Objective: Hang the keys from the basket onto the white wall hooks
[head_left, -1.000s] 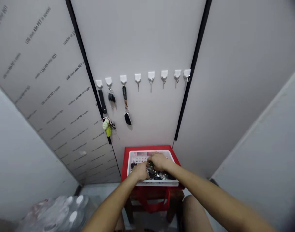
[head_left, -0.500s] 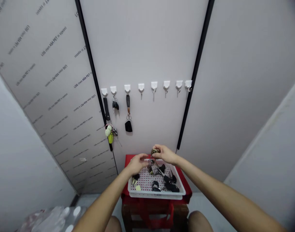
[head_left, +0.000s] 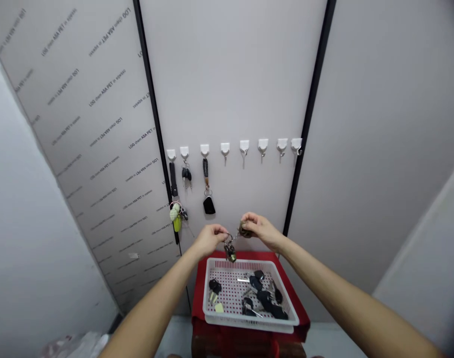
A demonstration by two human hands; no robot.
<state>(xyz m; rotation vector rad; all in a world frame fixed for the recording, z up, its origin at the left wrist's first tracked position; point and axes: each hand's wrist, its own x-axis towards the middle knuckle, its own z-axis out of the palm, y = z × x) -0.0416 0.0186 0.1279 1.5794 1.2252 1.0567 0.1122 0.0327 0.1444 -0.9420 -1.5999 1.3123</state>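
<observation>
Both my hands hold one bunch of keys (head_left: 230, 248) up above a white plastic basket (head_left: 286, 313). My left hand (head_left: 208, 237) pinches the key ring, from which small keys dangle. My right hand (head_left: 259, 229) is closed on the brownish fob at the other end. The basket rests on a red stool (head_left: 197, 298) and holds several dark car keys and fobs. On the wall behind runs a row of white hooks (head_left: 225, 148); the three leftmost carry key sets, one with a yellow-green charm (head_left: 176, 216), one with a black fob (head_left: 209, 205).
Wall panels close in on both sides, the left one printed with rows of text. Black vertical strips (head_left: 305, 124) frame the hook panel. Clear plastic wrapping (head_left: 74, 345) lies on the floor at the lower left.
My hands rose out of the basket with a bunch of keys and now hold it in the air in front of the wall. The view tilted up, so the basket sits lower.
</observation>
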